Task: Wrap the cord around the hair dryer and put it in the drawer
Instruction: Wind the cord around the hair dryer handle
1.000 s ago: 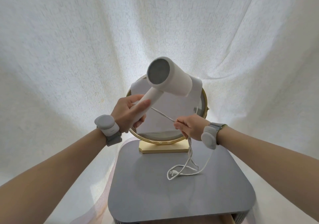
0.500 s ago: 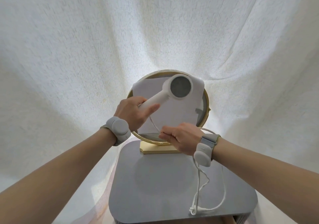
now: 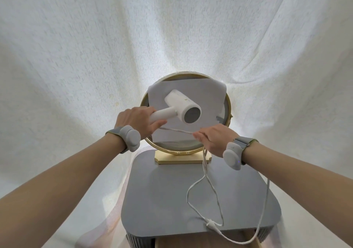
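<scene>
The left hand (image 3: 139,119) grips the hair dryer (image 3: 179,109) by its handle; the right hand (image 3: 214,138) pinches the cord (image 3: 208,180), stretched taut between the hands, its slack trailing onto the grey surface (image 3: 162,200) below.

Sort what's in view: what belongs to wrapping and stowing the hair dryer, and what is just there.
Part of the job:
hair dryer, handle held in the left hand
cord, pinched by the right hand

Just there:
round gold-framed mirror
grey cabinet top
white curtain
</scene>
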Demonstrator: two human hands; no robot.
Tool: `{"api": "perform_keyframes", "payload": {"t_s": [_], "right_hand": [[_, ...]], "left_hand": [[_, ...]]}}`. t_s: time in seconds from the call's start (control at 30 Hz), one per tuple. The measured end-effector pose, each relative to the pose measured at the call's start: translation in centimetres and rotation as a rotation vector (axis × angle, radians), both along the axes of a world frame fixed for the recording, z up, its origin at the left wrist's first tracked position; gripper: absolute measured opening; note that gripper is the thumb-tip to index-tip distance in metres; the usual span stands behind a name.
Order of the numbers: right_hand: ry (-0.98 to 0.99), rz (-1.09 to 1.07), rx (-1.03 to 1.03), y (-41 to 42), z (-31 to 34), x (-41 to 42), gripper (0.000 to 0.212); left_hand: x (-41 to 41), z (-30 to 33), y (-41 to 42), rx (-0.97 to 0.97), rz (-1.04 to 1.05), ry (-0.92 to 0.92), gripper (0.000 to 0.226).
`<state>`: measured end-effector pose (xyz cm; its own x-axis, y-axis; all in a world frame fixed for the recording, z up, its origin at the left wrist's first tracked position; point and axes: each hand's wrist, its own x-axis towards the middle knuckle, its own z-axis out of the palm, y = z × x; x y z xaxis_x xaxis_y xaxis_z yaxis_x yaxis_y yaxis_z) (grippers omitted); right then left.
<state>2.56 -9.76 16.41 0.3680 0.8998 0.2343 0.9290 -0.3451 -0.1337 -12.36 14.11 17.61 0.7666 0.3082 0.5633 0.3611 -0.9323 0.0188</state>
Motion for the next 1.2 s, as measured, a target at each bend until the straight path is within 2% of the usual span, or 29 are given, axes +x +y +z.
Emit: {"api": "perform_keyframes", "payload": {"t_s": [0.1,0.37,0.53,0.8,0.97,1.07,1.2], "right_hand": [[0.045,-0.063,-0.002,-1.6,-0.6,1.9,0.059],[-0.072,-0.199,-0.083,-5.5,-1.6,4.7,0.035],[-0.081,-0.405,-0.219,-8.2,-2.5,7.2,0.036],[0.000,-0.656,-0.264,-10.8,-2.9,9.0,0.033],[0.024,-0.697,-0.330,-10.5,-3.7,9.1,0.012],[0.020,-0.699,-0.405,-10.5,-3.5,8.6,0.009],[0.059,-0.696,-0.540,-10.6,-3.8,7.8,0.027]], "left_hand": [[-0.6,-0.6,0.8,0.008,0.023,0.015,0.049],[-0.8,-1.1,0.5,0.028,0.017,0.039,0.048],[-1.1,-1.5,0.4,0.061,0.022,0.065,0.049],[-2.0,-1.5,0.4,0.075,0.053,0.086,0.047],[-2.5,-1.3,0.5,0.091,0.096,0.084,0.047],[-3.2,-0.5,0.8,0.091,0.124,0.080,0.045],[-4.2,0.0,1.3,0.119,0.158,0.099,0.046]]}}
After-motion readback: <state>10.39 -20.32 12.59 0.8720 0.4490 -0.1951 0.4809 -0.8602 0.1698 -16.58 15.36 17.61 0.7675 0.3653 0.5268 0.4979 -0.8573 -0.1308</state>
